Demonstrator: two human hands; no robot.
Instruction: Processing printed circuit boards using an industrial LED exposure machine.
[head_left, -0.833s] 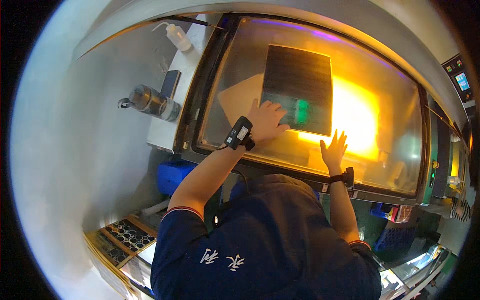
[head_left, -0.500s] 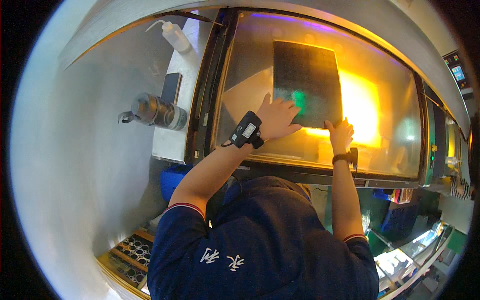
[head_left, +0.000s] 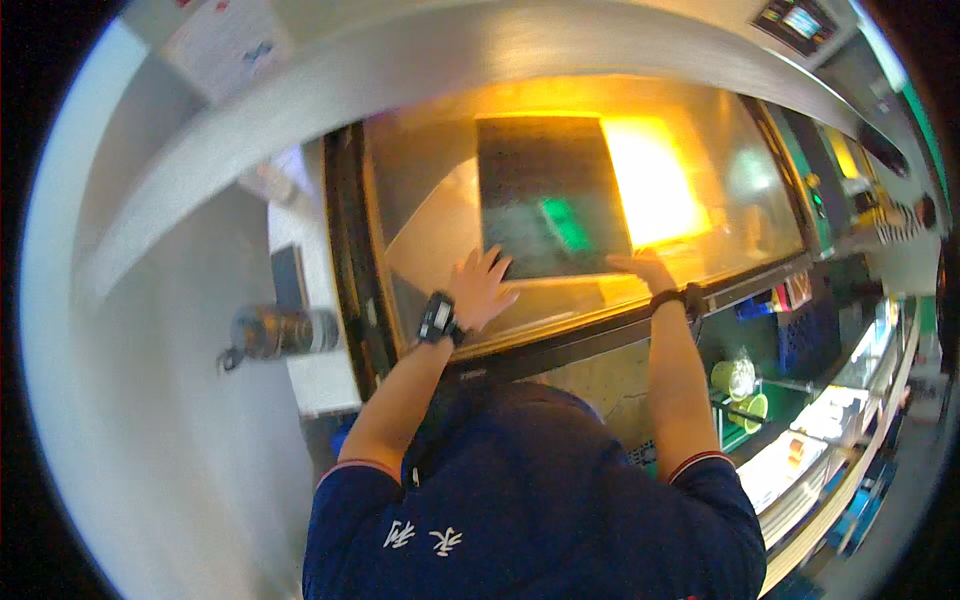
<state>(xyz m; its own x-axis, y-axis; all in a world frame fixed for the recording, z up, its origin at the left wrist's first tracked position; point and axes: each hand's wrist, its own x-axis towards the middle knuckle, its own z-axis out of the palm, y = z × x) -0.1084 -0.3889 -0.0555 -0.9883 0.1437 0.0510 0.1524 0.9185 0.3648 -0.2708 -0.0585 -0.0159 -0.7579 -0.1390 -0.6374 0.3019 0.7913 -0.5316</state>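
A dark rectangular sheet point(head_left: 545, 190), with a green reflection on it, lies on a glossy translucent surface point(head_left: 420, 160) lit bright yellow from one side. At its lower left corner is my left hand point(head_left: 483, 290), fingers spread, the fingertips at or over the sheet's edge. My right hand point(head_left: 648, 270) is by the lower right corner, its fingers stretched toward the sheet; glare and blur soften them. Whether either hand presses on the sheet I cannot tell. Each wrist wears a dark strapped device; the left one point(head_left: 437, 316) is larger.
A dark frame point(head_left: 352, 240) borders the lit surface. On the left, a white ledge point(head_left: 318, 378) carries a dark flat object point(head_left: 288, 277) and a grey bottle point(head_left: 285, 333). A curved pale bar point(head_left: 400, 85) crosses above. Green cups point(head_left: 748, 410) and a lit bench point(head_left: 800, 460) stand at right.
The view has shifted and turned. My left hand has moved off the sheet's middle to its lower left corner. My right hand stays near the lower right corner, now reaching leftward.
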